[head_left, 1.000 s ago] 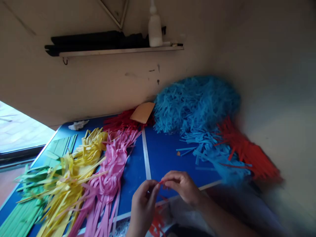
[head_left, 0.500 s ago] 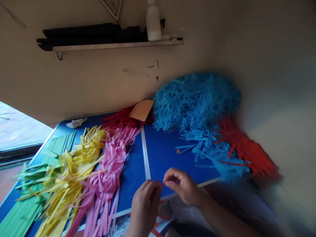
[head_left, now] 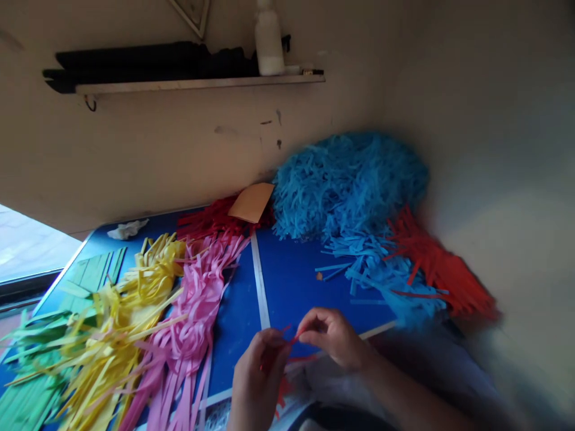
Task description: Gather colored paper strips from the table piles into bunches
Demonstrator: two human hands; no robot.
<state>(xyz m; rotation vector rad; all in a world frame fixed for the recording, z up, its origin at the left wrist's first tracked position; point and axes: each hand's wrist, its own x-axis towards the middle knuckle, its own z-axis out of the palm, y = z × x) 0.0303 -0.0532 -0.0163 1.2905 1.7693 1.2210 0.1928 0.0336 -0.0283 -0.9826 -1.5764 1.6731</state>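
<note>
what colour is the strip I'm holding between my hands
Red; the strip shows best in the head view, the only one here.

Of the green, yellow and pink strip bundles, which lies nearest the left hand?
The pink bundle, rightmost of the three and closest to the left hand; the yellow bundle and green bundle lie farther left.

One left hand (head_left: 255, 374), one right hand (head_left: 333, 338), one table (head_left: 290, 278), one shelf (head_left: 197, 84), one bottle (head_left: 269, 45), one tan card (head_left: 252, 202) and one white scrap (head_left: 128, 229) are seen; strips (head_left: 192, 328) in five colours are shown, too many to be counted.
</note>
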